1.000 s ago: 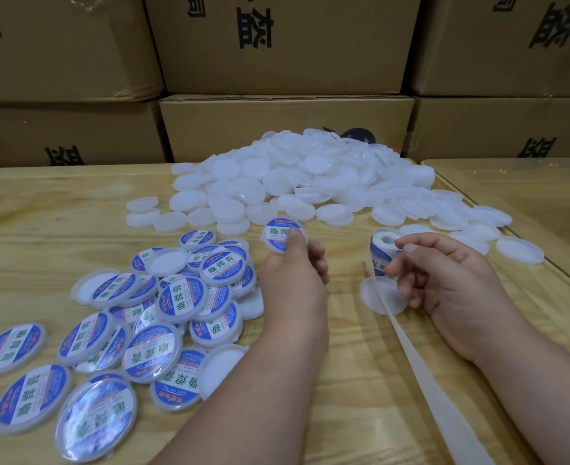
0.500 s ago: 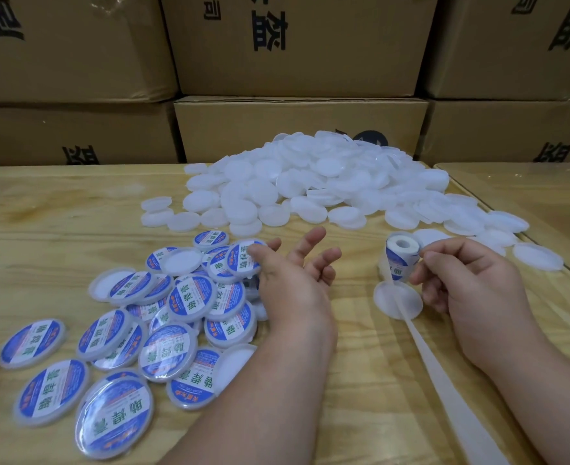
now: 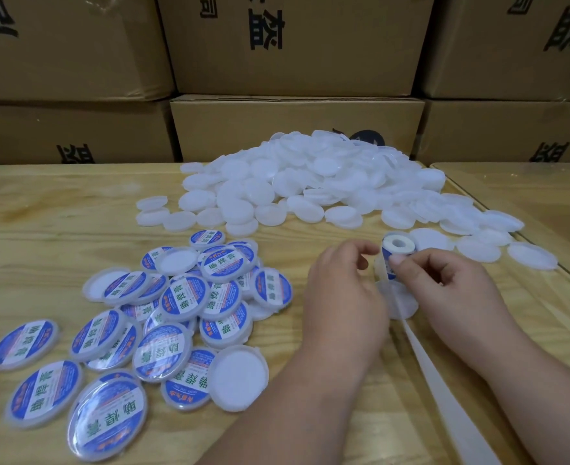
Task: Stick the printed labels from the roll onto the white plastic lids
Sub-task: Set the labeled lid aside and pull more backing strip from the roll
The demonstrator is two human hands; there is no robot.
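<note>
Boxes (image 3: 297, 45) stacked behind table (image 3: 42, 229). Blank lids (image 3: 310, 182) heaped far centre; labelled lids (image 3: 183, 300) piled near left. Right hand (image 3: 451, 297) fingers pinch roll (image 3: 398, 255) above one lid (image 3: 399, 302). Left hand (image 3: 340, 297) fingers loosely curled beside roll, grasping nothing.

A pale pine-grained wooden table (image 3: 58, 229) filled the foreground, with a second wooden table (image 3: 528, 196) just beside it on the right, a narrow seam between them. Behind both stood stacked brown cardboard cartons (image 3: 293, 45) printed with black characters, forming a wall. Lighting was even and soft.
</note>
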